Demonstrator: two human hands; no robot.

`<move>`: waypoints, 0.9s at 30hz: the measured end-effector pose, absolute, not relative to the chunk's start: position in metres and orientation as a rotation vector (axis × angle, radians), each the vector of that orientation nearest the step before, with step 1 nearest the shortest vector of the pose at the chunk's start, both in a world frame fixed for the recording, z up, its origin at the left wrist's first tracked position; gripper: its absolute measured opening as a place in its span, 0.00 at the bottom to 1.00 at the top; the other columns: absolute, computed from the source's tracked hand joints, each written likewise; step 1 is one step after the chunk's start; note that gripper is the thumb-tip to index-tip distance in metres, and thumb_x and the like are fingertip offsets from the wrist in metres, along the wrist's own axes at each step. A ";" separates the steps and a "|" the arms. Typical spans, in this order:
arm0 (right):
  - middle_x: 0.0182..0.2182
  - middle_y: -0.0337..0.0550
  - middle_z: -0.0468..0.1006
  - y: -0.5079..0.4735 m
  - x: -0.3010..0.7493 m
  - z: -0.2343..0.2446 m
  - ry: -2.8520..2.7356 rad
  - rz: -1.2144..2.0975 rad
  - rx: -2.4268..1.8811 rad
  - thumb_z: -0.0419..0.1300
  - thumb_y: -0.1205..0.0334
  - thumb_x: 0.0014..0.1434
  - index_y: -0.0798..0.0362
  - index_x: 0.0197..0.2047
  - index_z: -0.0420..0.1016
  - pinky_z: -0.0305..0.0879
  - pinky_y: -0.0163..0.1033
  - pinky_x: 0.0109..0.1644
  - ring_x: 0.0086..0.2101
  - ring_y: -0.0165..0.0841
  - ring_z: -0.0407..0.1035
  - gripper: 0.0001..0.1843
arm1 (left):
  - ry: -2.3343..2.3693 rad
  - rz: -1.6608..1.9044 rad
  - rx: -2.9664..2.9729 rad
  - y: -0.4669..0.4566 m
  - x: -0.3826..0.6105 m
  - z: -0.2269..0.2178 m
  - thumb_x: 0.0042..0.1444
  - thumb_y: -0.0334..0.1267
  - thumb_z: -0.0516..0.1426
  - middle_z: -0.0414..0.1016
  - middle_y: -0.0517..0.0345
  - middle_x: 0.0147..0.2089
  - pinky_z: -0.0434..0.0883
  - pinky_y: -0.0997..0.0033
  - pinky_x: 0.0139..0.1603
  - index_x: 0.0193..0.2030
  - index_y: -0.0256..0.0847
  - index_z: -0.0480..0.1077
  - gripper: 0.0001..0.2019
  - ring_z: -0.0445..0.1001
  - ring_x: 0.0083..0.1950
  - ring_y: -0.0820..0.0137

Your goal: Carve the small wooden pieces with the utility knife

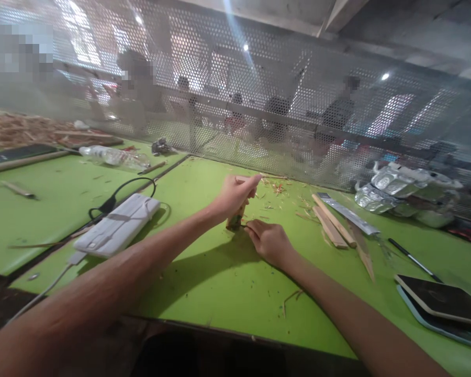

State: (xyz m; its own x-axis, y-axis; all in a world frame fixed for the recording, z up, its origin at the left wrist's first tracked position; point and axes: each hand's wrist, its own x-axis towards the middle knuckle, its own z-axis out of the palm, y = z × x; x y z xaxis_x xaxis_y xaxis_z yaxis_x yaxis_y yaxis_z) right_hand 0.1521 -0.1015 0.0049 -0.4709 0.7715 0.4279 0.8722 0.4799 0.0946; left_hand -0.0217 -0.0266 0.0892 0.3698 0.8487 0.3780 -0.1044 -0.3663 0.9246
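Observation:
My left hand (235, 192) is closed around the top of a short wooden piece (236, 218) that stands upright on the green table (204, 283). My right hand (270, 242) rests on the table just right of it, fingers curled, pinching a thin dark tool against the piece's base. The tool is mostly hidden by the fingers. Small wood shavings (277, 187) lie scattered behind the hands.
A white power bank (118, 224) with cables lies at left. Wooden sticks (332, 225) and a metal blade (351, 214) lie at right, with a pen (412, 259), two phones (443, 306) and crumpled foil (404, 191). A plastic bottle (112, 156) lies far left. Perforated mesh (259, 94) backs the table; people sit beyond.

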 end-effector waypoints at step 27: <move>0.33 0.47 0.83 -0.107 0.143 0.011 -2.264 -0.615 -1.396 0.49 0.65 0.78 0.54 0.53 0.82 0.51 0.38 0.30 0.28 0.33 0.71 0.19 | 0.646 1.040 1.606 -0.030 -0.029 0.094 0.66 0.54 0.60 0.60 0.65 0.19 0.67 0.73 0.27 0.19 0.42 0.63 0.28 0.58 0.21 0.78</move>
State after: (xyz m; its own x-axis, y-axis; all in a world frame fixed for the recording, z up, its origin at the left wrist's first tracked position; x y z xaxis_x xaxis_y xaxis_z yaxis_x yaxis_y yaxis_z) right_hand 0.1431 -0.1073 0.0110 -0.4152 0.7225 0.5528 0.9029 0.4017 0.1531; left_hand -0.0294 -0.0296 0.0941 0.4732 0.8288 0.2985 -0.0994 -0.2865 0.9529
